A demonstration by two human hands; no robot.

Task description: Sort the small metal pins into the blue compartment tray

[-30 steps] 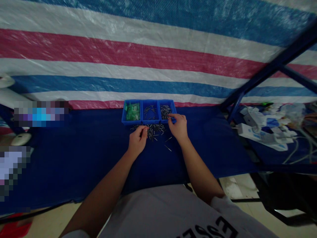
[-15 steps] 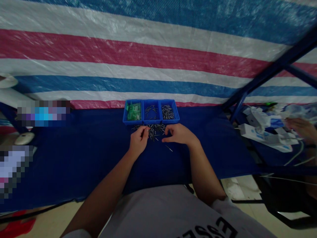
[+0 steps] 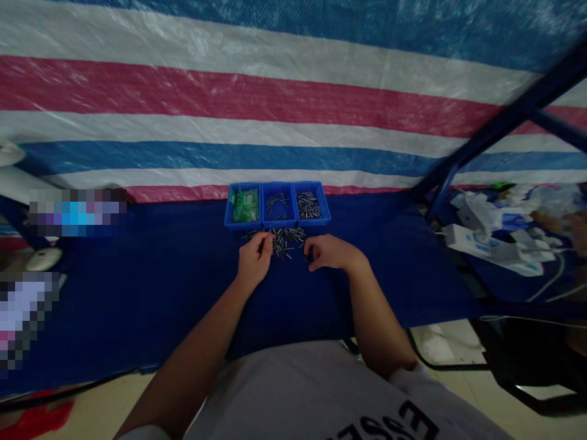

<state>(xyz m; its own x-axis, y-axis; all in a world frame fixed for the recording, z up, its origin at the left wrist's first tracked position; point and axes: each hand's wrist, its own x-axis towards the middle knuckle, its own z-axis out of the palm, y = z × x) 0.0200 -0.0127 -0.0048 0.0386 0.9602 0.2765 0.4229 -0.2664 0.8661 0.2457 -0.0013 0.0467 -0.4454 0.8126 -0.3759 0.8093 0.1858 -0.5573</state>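
My left hand [image 3: 254,256] is closed in a pinch at the left side of a loose pile of thin metal pins [image 3: 282,241]. What its fingertips hold is too small to make out. At the pile's right side, my right hand [image 3: 332,252] has its fingers and thumb curled inward over the blue tabletop, close to a small pin-like piece; its grip is partly hidden. Just behind the pile stands a blue three-part bin [image 3: 278,226]. Green plastic packets [image 3: 246,206] fill its left compartment, a few pins [image 3: 277,201] lie in the middle, and many pins [image 3: 309,206] fill the right.
The blue table [image 3: 183,293] runs across the view against a striped tarp [image 3: 275,98]. To the right are a dark blue metal frame [image 3: 481,134] and a cluttered surface with a white box [image 3: 488,247]. A white rounded object [image 3: 43,259] lies at left.
My right hand has curled its fingers and thumb closer together. The single pin that lay in front of it no longer shows there. My left hand stays nearly in place.
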